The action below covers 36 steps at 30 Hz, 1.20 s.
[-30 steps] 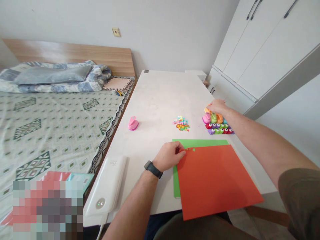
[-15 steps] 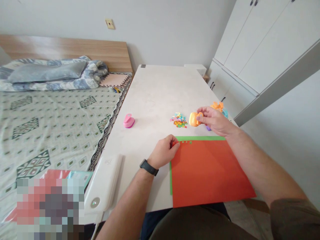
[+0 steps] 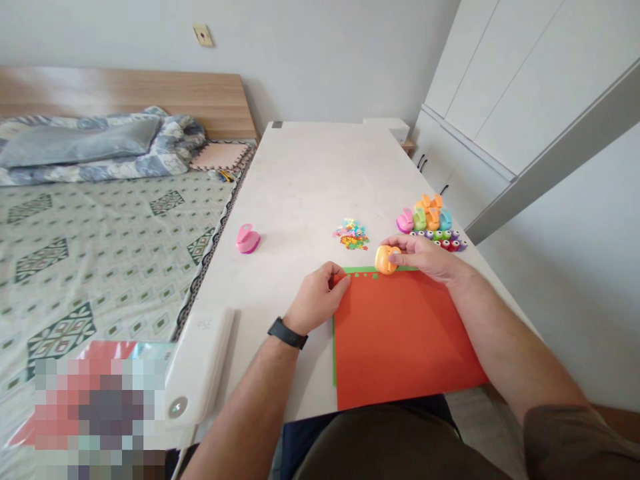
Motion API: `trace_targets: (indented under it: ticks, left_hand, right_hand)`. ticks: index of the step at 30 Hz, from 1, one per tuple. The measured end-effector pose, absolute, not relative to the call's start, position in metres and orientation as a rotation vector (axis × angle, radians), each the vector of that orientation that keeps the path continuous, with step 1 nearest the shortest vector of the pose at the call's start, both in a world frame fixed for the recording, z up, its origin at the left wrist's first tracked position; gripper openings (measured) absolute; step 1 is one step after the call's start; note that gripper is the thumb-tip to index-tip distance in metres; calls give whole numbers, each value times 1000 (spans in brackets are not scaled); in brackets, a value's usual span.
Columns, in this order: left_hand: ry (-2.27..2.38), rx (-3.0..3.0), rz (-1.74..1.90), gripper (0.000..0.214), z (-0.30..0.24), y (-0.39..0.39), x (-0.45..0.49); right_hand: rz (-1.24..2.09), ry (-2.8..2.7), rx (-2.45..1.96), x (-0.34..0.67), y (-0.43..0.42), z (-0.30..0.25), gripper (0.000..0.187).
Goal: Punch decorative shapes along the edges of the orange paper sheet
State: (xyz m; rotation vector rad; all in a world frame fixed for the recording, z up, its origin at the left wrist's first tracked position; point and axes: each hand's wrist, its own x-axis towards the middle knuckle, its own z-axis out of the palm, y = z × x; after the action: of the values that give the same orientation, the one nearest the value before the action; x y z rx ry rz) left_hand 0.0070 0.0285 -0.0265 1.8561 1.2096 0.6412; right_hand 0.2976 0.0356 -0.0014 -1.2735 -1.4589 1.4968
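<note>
Holds orange punch (image 3: 385,260) at far edge of red sheet (image 3: 400,333)

Grips the orange punch in the right hand (image 3: 420,259), pinched between thumb and fingers. Has it at the far edge of the red sheet, to the right of a short row of small cut-outs (image 3: 375,275) showing green. Cannot tell whether touching the paper or hanging just above.

Pinches the far left corner of the red sheet in the left hand (image 3: 323,297), with thumb and forefinger pressed together and the other fingers curled in. Cannot tell whether gripping the green sheet (image 3: 363,269) there too, visible underneath as a thin strip along the far and left edges. Wears a black wristband (image 3: 287,332) on the left wrist.

Beyond the paper, has a loose pile of colourful paper bits (image 3: 351,235) on the white table (image 3: 310,180). Just past the right hand, has a cluster of bigger punches (image 3: 425,217) in pink, green, orange and blue, with rows of small punches (image 3: 445,240) in front, partly hidden. Well apart on the left, has a pink punch (image 3: 247,239); nearer, a long white box (image 3: 203,363). Borders on a bed (image 3: 115,253) at left, with a grey pillow (image 3: 80,143) near the wooden headboard (image 3: 140,93).
</note>
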Motion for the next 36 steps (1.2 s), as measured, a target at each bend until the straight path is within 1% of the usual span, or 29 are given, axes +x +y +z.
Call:
trace_targets:
  ticks: [5,11,25,32,36]
  left_hand:
    - [1192,1842,654,23,-29,29,7]
    - [1186,1794,678,22,-29,29,9]
    - [1205,1814,665,22,-26,27,11]
    - [1239,1820,652,23,-22,26,12]
    - [1236,1815,660,23,-23,26,12]
  right_hand:
    - [1519,-1542,-1272,301,33,1,45]
    - [1553,-1569,-1264,302,31,0,51]
    - [1484,-1686,-1338,297,26,-4,52]
    - [1442,-1794,-1341,299,25,0,45]
    - [1461,-1774,-1339,298,25,0,47]
